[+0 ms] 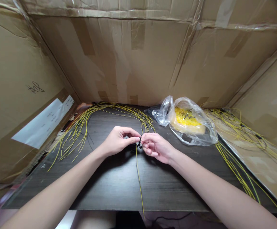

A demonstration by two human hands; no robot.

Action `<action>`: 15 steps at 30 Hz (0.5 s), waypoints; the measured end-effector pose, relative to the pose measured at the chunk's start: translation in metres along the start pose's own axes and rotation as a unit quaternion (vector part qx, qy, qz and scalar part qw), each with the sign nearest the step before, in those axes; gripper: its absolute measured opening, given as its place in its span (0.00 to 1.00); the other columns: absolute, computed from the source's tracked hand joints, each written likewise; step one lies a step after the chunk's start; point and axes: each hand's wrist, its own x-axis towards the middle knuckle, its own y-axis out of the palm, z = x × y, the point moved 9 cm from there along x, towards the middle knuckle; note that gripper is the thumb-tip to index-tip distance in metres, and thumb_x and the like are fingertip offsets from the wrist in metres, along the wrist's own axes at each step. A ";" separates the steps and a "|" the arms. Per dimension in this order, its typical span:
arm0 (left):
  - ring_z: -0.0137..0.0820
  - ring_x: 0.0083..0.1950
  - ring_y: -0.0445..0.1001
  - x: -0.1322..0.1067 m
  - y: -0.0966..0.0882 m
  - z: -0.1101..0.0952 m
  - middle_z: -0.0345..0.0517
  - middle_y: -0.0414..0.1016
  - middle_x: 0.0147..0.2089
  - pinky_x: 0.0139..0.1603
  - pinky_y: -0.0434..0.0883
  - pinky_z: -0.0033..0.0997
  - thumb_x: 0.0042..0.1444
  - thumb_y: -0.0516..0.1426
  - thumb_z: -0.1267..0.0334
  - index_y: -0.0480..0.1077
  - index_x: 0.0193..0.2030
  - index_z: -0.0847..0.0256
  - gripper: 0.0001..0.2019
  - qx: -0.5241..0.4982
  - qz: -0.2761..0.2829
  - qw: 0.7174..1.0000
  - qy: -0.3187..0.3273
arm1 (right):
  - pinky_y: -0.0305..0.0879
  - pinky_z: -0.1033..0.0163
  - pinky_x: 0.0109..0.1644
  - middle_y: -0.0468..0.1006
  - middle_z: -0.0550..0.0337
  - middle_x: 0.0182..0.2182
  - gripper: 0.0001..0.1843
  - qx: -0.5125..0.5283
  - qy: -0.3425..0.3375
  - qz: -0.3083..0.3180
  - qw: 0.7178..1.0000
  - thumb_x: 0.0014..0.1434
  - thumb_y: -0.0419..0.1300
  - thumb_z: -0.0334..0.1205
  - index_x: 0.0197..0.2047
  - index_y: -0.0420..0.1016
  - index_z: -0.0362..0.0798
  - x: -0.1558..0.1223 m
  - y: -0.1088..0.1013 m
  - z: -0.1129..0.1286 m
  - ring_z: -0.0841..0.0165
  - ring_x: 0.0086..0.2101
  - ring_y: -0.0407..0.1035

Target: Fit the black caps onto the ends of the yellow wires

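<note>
My left hand (120, 141) and my right hand (156, 148) meet in the middle of the dark wood-grain table (129, 190). Their fingertips pinch a small black connector (140, 143), which is partly hidden by my fingers. A thin yellow wire (138, 178) runs from it down over the table's front edge. A loose bundle of yellow wires (86, 127) arcs behind and to the left of my left hand. Its far strands pass close behind my hands.
A clear plastic bag (191, 122) holding yellow-and-dark contents lies behind my right hand. More yellow wires (238, 135) lie on a cardboard sheet at the right and trail onto the table. Taped cardboard walls (110, 57) surround the table's back and sides.
</note>
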 end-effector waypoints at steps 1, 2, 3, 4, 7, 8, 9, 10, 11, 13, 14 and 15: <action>0.32 0.35 0.77 0.000 0.001 0.000 0.49 0.82 0.35 0.38 0.72 0.29 0.55 0.64 0.61 0.80 0.38 0.64 0.09 -0.002 0.001 1.000 -0.001 | 0.41 0.76 0.12 0.65 0.67 0.18 0.07 0.002 0.002 0.000 1.000 0.46 0.64 0.36 0.26 0.70 0.43 0.000 0.000 0.000 0.79 0.15 0.59; 0.32 0.35 0.77 0.000 0.001 0.000 0.49 0.82 0.35 0.38 0.72 0.29 0.55 0.64 0.61 0.80 0.38 0.65 0.09 -0.005 0.003 1.000 -0.003 | 0.41 0.75 0.12 0.65 0.67 0.18 0.06 0.005 0.006 -0.001 1.000 0.46 0.64 0.35 0.26 0.70 0.43 0.000 0.000 -0.001 0.79 0.15 0.59; 0.32 0.35 0.76 0.000 0.002 0.000 0.49 0.82 0.35 0.38 0.72 0.29 0.55 0.64 0.61 0.80 0.38 0.65 0.09 -0.008 0.004 1.000 -0.005 | 0.41 0.75 0.12 0.65 0.66 0.18 0.06 0.009 0.011 -0.002 1.000 0.46 0.63 0.35 0.26 0.70 0.43 0.000 0.000 -0.002 0.78 0.15 0.59; 0.32 0.35 0.76 0.000 0.002 0.001 0.49 0.82 0.35 0.38 0.72 0.29 0.55 0.64 0.60 0.80 0.38 0.65 0.09 -0.011 0.005 1.000 -0.008 | 0.41 0.75 0.12 0.65 0.66 0.18 0.06 0.014 0.017 -0.004 1.000 0.46 0.63 0.35 0.26 0.70 0.43 0.000 -0.001 -0.002 0.78 0.15 0.59; 0.32 0.35 0.76 0.000 0.002 0.003 0.50 0.82 0.35 0.37 0.72 0.29 0.55 0.65 0.60 0.80 0.39 0.65 0.10 -0.024 -0.002 1.000 -0.011 | 0.40 0.75 0.12 0.65 0.66 0.18 0.06 0.039 0.033 -0.002 0.999 0.46 0.63 0.34 0.26 0.70 0.42 0.000 0.000 -0.004 0.79 0.16 0.58; 0.32 0.35 0.76 0.000 0.001 0.004 0.50 0.82 0.35 0.37 0.72 0.30 0.54 0.65 0.59 0.80 0.39 0.65 0.11 -0.028 -0.005 1.000 -0.012 | 0.40 0.75 0.13 0.66 0.65 0.18 0.06 0.048 0.037 0.001 0.998 0.46 0.64 0.34 0.27 0.71 0.42 0.000 0.001 -0.004 0.79 0.16 0.58; 0.32 0.35 0.77 0.000 0.000 0.004 0.50 0.82 0.35 0.37 0.72 0.30 0.54 0.65 0.59 0.80 0.39 0.65 0.11 -0.032 -0.008 0.999 -0.012 | 0.40 0.75 0.13 0.66 0.65 0.19 0.06 0.056 0.041 0.004 0.998 0.46 0.64 0.34 0.27 0.71 0.42 0.000 0.002 -0.004 0.79 0.16 0.58; 0.32 0.35 0.77 0.000 -0.001 0.005 0.50 0.82 0.35 0.37 0.73 0.30 0.54 0.65 0.59 0.80 0.39 0.65 0.11 -0.035 -0.011 0.999 -0.011 | 0.41 0.75 0.13 0.66 0.65 0.19 0.06 0.063 0.045 0.008 0.997 0.46 0.64 0.34 0.28 0.71 0.42 0.000 0.002 -0.004 0.79 0.16 0.58; 0.32 0.35 0.77 0.000 -0.001 0.005 0.50 0.82 0.35 0.37 0.73 0.31 0.54 0.65 0.58 0.80 0.38 0.65 0.11 -0.035 -0.013 0.999 -0.011 | 0.41 0.75 0.13 0.66 0.65 0.19 0.06 0.069 0.048 0.010 0.996 0.46 0.64 0.34 0.28 0.71 0.42 0.000 0.003 -0.004 0.79 0.17 0.58; 0.33 0.35 0.77 0.001 -0.003 0.005 0.50 0.82 0.35 0.37 0.73 0.31 0.53 0.65 0.58 0.80 0.38 0.66 0.11 -0.030 -0.017 0.999 -0.011 | 0.41 0.75 0.13 0.67 0.65 0.20 0.06 0.080 0.055 0.012 0.995 0.47 0.65 0.34 0.29 0.72 0.41 0.000 0.003 -0.005 0.79 0.17 0.59; 0.32 0.35 0.77 0.001 -0.003 0.005 0.50 0.82 0.35 0.37 0.73 0.30 0.53 0.66 0.59 0.80 0.38 0.65 0.11 -0.028 -0.018 0.999 -0.011 | 0.41 0.76 0.13 0.67 0.65 0.20 0.06 0.085 0.057 0.014 0.995 0.47 0.65 0.34 0.29 0.72 0.41 0.000 0.003 -0.006 0.79 0.17 0.59; 0.32 0.35 0.77 0.001 -0.003 0.005 0.50 0.82 0.35 0.37 0.73 0.30 0.53 0.66 0.59 0.80 0.38 0.65 0.11 -0.028 -0.017 0.999 -0.011 | 0.41 0.76 0.13 0.67 0.65 0.20 0.06 0.089 0.058 0.016 0.994 0.47 0.65 0.33 0.29 0.73 0.41 0.000 0.003 -0.007 0.79 0.17 0.59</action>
